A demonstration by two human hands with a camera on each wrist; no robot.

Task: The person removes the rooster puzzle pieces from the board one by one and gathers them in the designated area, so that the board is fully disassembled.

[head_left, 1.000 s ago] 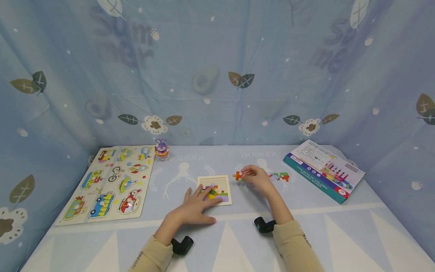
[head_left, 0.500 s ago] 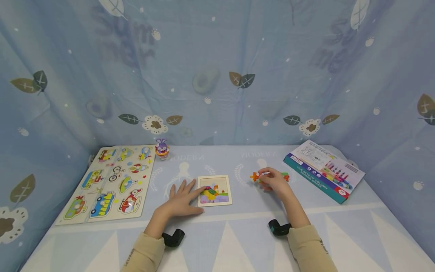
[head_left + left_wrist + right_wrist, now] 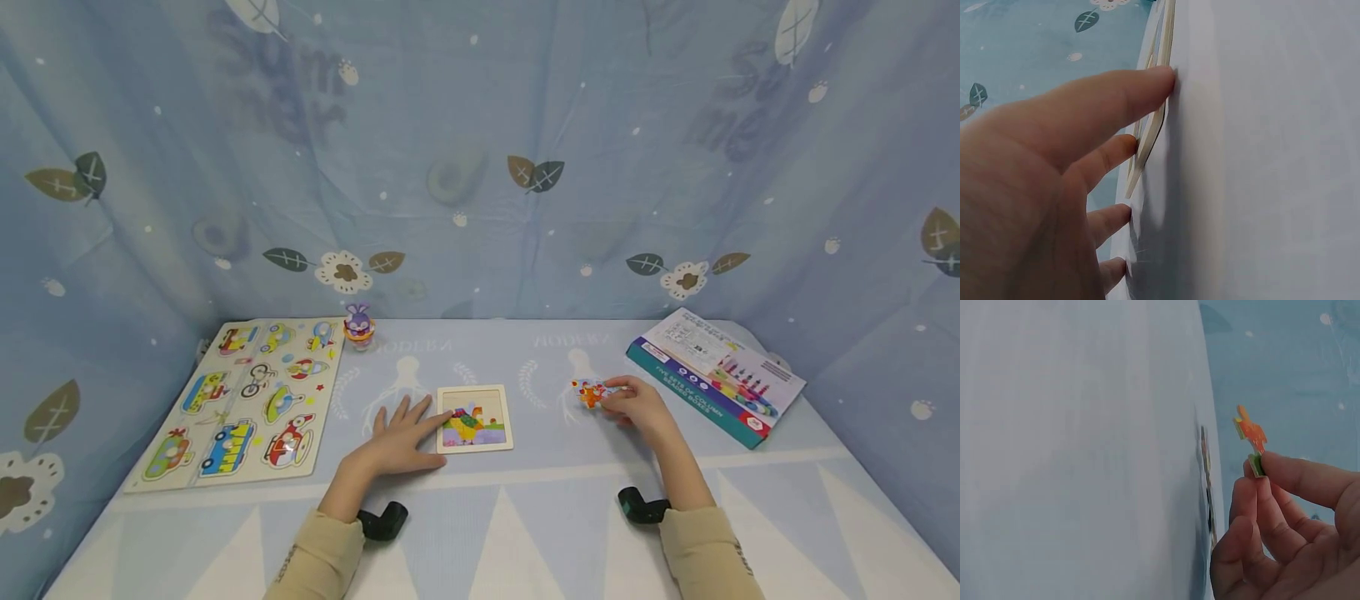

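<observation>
The left hand (image 3: 397, 446) lies with its fingers spread at the left side of a small wooden puzzle tray (image 3: 507, 417). Its index fingertip overlaps the tray's left rim, and the thumb reaches the lower left corner. Part of a colourful picture fills the lower portion of the tray, and bare wood shows above. To the right, the right hand (image 3: 639, 406) pinches an orange and green jigsaw piece (image 3: 1252, 434) between thumb and fingertips, raised off the table in the right wrist view. Other puzzle pieces (image 3: 1208, 481) lie on the table beside this hand, partly hidden behind it in the head view.
A large peg puzzle board (image 3: 247, 408) with vehicle pictures lies at the left. A purple rabbit figure (image 3: 359, 327) stands by its far corner. On the right is a flat printed box (image 3: 716, 375). A patterned blue curtain (image 3: 480, 100) hangs behind the table.
The right hand has moved rightward with the orange jigsaw piece, back over the other pieces. The left hand has drawn left, off the picture to the tray's edge.
</observation>
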